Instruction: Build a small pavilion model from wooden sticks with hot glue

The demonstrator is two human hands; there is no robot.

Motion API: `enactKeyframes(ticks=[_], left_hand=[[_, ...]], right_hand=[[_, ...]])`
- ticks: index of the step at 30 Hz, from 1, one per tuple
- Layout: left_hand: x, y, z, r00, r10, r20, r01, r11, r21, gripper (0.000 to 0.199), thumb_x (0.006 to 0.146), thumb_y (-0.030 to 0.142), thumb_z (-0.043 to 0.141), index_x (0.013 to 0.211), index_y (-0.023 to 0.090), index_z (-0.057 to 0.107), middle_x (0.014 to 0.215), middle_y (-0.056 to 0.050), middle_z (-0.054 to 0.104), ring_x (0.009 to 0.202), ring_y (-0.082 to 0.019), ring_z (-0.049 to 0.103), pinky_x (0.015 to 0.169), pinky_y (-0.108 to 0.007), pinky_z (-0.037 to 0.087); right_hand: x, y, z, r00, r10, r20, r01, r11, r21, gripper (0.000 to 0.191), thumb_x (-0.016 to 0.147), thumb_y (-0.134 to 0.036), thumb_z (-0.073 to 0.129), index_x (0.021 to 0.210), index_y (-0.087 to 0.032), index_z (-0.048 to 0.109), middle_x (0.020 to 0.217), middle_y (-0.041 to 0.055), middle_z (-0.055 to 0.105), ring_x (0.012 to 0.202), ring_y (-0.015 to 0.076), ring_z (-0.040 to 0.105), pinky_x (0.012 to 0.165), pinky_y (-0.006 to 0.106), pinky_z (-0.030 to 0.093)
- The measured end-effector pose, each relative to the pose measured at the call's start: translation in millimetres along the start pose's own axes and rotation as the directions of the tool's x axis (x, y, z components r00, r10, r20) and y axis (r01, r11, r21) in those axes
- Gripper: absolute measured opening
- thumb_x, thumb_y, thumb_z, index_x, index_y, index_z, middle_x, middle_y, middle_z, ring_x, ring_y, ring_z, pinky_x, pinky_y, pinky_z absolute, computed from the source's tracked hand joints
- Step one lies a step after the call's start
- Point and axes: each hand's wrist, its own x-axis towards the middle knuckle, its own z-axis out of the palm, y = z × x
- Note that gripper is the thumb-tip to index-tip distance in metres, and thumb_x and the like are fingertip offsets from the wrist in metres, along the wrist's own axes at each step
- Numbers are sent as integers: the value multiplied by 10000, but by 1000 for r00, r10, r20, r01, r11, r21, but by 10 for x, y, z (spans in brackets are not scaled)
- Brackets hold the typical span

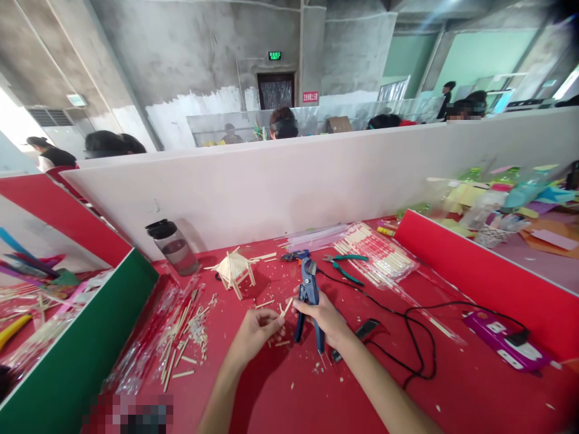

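Observation:
My left hand (261,330) pinches a short wooden stick (286,308) between thumb and fingertips, near the middle of the table. My right hand (326,316) is closed around blue-handled cutters (308,289), whose jaws point away from me. The right fingertips come close to the stick's upper end; whether they touch it I cannot tell. Beyond my hands stands a small pavilion-like model (234,270) made of wooden sticks, with a peaked roof and legs. A few cut stick pieces (281,343) lie on the red table below my hands.
Green-handled pliers (350,265), a glue gun (295,256) and bagged sticks (377,253) lie beyond my right hand. A black cable runs to a purple power strip (506,340). Loose sticks (174,343) and a water bottle (174,246) are at left. Low partitions (316,181) border the table.

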Motion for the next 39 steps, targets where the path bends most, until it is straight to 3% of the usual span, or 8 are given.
enactKeyframes(ticks=[6,10,12,15,19,24,34,39], left_hand=[[-5,-13,45,1000,-6,28,5,1000,29,464,782,574,686,775,110,712,676,-80,704,557,-141,595,570,-247,462],[-11,14,-74,992,100,-83,-76,965,252,443,853,546,595,767,129,720,698,-68,705,627,-170,611,602,-258,451],[-18,18,-169,976,140,-166,-55,901,431,394,874,490,564,768,147,729,735,-66,721,693,-199,633,638,-270,447],[-35,0,-306,938,134,-319,115,750,652,236,864,342,567,877,195,751,873,-59,763,808,-222,675,706,-273,436],[-63,-21,-396,951,57,-304,205,618,758,169,856,270,576,880,209,731,862,-57,760,799,-197,678,685,-244,400],[-103,14,-400,962,-11,-274,236,542,807,112,836,270,609,836,197,694,824,-59,739,740,-189,656,619,-242,350],[-180,-26,-507,989,-51,-138,139,647,750,22,748,239,657,746,225,674,728,-29,723,690,-191,651,587,-233,327],[-173,49,-523,981,71,-179,73,721,689,75,787,245,614,796,208,678,791,-47,722,715,-200,642,629,-252,382]], right_hand=[[19,113,54,993,-100,-66,90,986,-141,413,631,-324,827,962,-179,627,778,-16,652,732,177,622,744,306,488],[50,140,34,986,-137,-93,121,980,-161,386,649,-331,819,947,-173,631,773,-16,644,725,172,612,741,302,483],[61,137,23,987,-135,-85,122,982,-141,371,649,-335,819,927,-175,632,777,-14,650,725,174,616,738,301,484],[68,124,21,989,-117,-87,106,987,-121,366,634,-335,826,896,-173,628,788,-3,667,738,183,629,748,305,490],[69,122,26,988,-115,-106,103,988,-118,377,619,-326,830,894,-179,618,778,-3,673,746,192,639,756,311,496],[69,128,22,985,-137,-106,121,982,-146,360,624,-341,823,876,-183,621,767,-1,675,729,200,644,741,319,502],[68,125,19,987,-138,-85,128,985,-119,375,647,-326,812,936,-180,622,799,9,674,739,198,638,761,326,506],[60,140,13,987,-144,-66,133,979,-153,418,666,-341,800,1005,-174,622,813,11,668,761,204,631,775,330,496]])
